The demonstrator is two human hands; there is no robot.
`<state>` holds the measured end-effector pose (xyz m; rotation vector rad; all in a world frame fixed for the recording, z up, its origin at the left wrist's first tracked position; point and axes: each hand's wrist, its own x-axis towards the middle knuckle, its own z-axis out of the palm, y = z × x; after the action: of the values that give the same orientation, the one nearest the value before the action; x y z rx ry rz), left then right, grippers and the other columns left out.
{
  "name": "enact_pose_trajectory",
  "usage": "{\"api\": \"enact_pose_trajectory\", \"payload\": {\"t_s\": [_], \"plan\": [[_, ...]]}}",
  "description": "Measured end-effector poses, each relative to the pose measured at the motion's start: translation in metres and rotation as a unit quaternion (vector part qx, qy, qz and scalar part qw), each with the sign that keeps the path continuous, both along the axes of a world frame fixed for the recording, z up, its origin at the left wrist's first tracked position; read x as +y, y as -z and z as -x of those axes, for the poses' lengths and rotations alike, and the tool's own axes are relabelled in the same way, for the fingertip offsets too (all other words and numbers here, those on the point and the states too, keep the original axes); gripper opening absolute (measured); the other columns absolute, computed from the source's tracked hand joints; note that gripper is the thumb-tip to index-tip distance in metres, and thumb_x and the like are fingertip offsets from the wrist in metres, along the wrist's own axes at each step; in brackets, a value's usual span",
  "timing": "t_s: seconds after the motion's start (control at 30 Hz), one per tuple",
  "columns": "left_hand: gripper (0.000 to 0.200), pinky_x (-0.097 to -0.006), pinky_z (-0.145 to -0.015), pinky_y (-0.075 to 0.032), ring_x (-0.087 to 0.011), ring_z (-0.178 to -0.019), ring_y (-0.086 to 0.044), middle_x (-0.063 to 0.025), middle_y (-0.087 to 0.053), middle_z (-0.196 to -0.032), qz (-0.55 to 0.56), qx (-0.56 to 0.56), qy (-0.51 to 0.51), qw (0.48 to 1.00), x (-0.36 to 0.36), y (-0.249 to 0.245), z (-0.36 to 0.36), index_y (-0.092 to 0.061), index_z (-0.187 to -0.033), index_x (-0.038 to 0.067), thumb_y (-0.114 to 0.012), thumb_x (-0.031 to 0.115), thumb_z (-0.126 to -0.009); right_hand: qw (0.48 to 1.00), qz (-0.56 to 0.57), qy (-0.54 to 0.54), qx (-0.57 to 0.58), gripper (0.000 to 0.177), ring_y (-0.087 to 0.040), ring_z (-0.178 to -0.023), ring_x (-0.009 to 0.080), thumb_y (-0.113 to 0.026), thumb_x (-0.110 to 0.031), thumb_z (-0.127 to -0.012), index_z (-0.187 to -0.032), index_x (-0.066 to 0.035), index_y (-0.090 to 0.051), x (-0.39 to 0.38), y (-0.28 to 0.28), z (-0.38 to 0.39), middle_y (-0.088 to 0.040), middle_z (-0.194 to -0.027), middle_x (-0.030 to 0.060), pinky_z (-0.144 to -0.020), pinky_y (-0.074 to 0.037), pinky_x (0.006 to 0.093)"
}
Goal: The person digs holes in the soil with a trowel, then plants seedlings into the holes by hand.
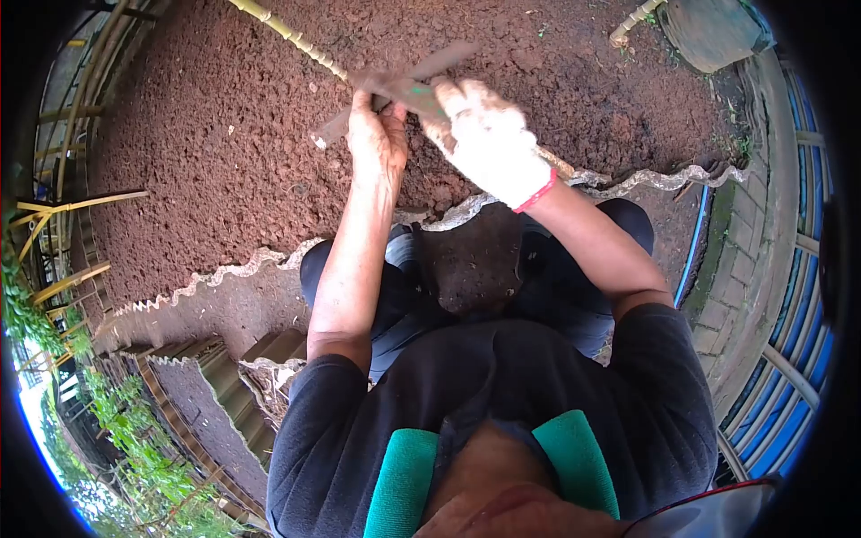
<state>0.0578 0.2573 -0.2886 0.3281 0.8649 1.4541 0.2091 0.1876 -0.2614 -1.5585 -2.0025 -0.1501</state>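
My bare left hand (381,139) is closed around a brown stick (334,129) whose pale end points down-left; its blurred other part slants up-right past the hand. In a white glove with a red cuff, my right hand (493,139) grips a flat, dark knife-like blade (395,88) with a green mark. The blade crosses over the stick close above my left fingers and is smeared by motion, so I cannot tell its exact kind. A pale yellow, knobbly stem (291,34) runs from the top edge down to the left fingertips.
Crumbly brown soil (224,161) spreads ahead, bordered near my knees by a wavy sheet edge (238,272). A second stem (633,24) and a grey-green block-like object (713,34) are at the upper right. Beyond runs a brick path (731,269); bamboo poles (81,202) stand left.
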Motion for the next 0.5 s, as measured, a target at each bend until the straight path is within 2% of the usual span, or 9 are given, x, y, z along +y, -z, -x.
{"api": "enact_pose_trajectory", "payload": {"t_s": [0.03,0.17,0.27,0.3,0.33,0.37,0.4,0.47,0.5], "plan": [[0.035,-0.0562,-0.103,-0.054,-0.0363,-0.117,-0.063,-0.021,-0.061,-0.125,0.035,-0.044,-0.012,0.998,0.001,-0.004,-0.004,-0.051,-0.124,-0.006,-0.046,0.024,-0.108,1.0,0.011,-0.009,-0.013,0.048,-0.07,-0.079,0.0273,-0.074,-0.033,-0.084,-0.122,-0.007,-0.061,-0.001,0.0,0.0,-0.064,-0.1,0.0138,-0.059,-0.056,0.0378],[0.036,-0.0586,-0.11,-0.047,-0.0405,-0.124,-0.059,-0.0247,-0.057,-0.133,0.031,-0.066,0.01,0.997,-0.012,-0.029,-0.003,-0.049,-0.125,-0.007,-0.041,0.025,-0.109,0.999,-0.037,-0.003,-0.014,0.05,-0.068,-0.081,0.0258,-0.073,-0.031,-0.083,-0.124,-0.006,-0.058,0.007,0.004,-0.004,-0.061,-0.105,0.0137,-0.06,-0.056,0.0384],[0.034,-0.061,-0.109,-0.048,-0.0396,-0.123,-0.06,-0.0228,-0.06,-0.128,-0.012,-0.096,0.029,0.995,-0.01,-0.011,0.001,-0.05,-0.123,-0.007,-0.042,0.023,-0.109,0.998,0.056,-0.003,-0.034,0.04,-0.068,-0.08,0.0285,-0.069,-0.031,-0.089,-0.119,-0.006,-0.061,0.013,-0.011,-0.004,-0.062,-0.095,0.0145,-0.062,-0.056,0.0417],[0.03,-0.0604,-0.109,-0.049,-0.0403,-0.123,-0.059,-0.0215,-0.061,-0.124,-0.007,-0.078,0.014,0.997,-0.015,-0.017,0.002,-0.051,-0.122,-0.008,-0.047,0.018,-0.107,0.998,0.044,0.046,-0.013,0.03,-0.068,-0.079,0.0283,-0.067,-0.03,-0.089,-0.106,-0.006,-0.061,0.021,-0.006,-0.009,-0.062,-0.088,0.014,-0.062,-0.056,0.0412],[0.027,-0.06,-0.106,-0.05,-0.0399,-0.12,-0.061,-0.0206,-0.061,-0.122,-0.049,-0.065,0.028,0.996,-0.017,-0.015,0.007,-0.052,-0.118,-0.007,-0.049,0.017,-0.107,0.995,0.03,0.094,0.006,0.022,-0.068,-0.077,0.0282,-0.065,-0.028,-0.089,-0.094,-0.006,-0.062,0.035,0.0,-0.022,-0.061,-0.08,0.0134,-0.063,-0.057,0.0407],[0.024,-0.0595,-0.104,-0.052,-0.0395,-0.117,-0.062,-0.0198,-0.061,-0.12,-0.091,-0.054,0.041,0.994,-0.018,-0.012,0.014,-0.053,-0.115,-0.005,-0.05,0.017,-0.106,0.986,0.115,0.096,0.072,0.026,-0.069,-0.077,0.0321,-0.057,-0.03,-0.094,-0.092,-0.005,-0.064,0.048,-0.006,-0.044,-0.064,-0.08,0.0167,-0.064,-0.057,0.0427],[0.022,-0.0591,-0.101,-0.054,-0.039,-0.114,-0.064,-0.0189,-0.06,-0.117,-0.135,-0.044,0.054,0.988,-0.018,-0.011,0.018,-0.054,-0.111,-0.004,-0.052,0.017,-0.105,0.989,0.012,0.12,0.087,0.032,-0.069,-0.077,0.0356,-0.053,-0.034,-0.096,-0.099,-0.005,-0.065,0.056,0.01,-0.058,-0.066,-0.086,0.0193,-0.064,-0.058,0.0444],[0.019,-0.0525,-0.102,-0.056,-0.0371,-0.119,-0.063,-0.0188,-0.06,-0.121,-0.19,0.023,0.059,0.98,-0.02,-0.04,0.007,-0.057,-0.113,-0.004,-0.06,0.011,-0.101,0.977,-0.126,0.16,0.06,0.033,-0.07,-0.076,0.0366,-0.054,-0.037,-0.097,-0.106,-0.007,-0.065,0.049,0.003,-0.048,-0.066,-0.089,0.0199,-0.064,-0.058,0.0457],[0.02,-0.0504,-0.102,-0.056,-0.0365,-0.12,-0.062,-0.0188,-0.06,-0.122,-0.195,0.075,0.046,0.977,-0.023,-0.048,0.001,-0.058,-0.114,-0.004,-0.061,0.01,-0.1,0.979,-0.071,0.131,0.136,0.034,-0.069,-0.073,0.0353,-0.059,-0.036,-0.095,-0.111,-0.007,-0.063,0.036,-0.012,-0.035,-0.066,-0.093,0.0186,-0.063,-0.058,0.0446]]}}
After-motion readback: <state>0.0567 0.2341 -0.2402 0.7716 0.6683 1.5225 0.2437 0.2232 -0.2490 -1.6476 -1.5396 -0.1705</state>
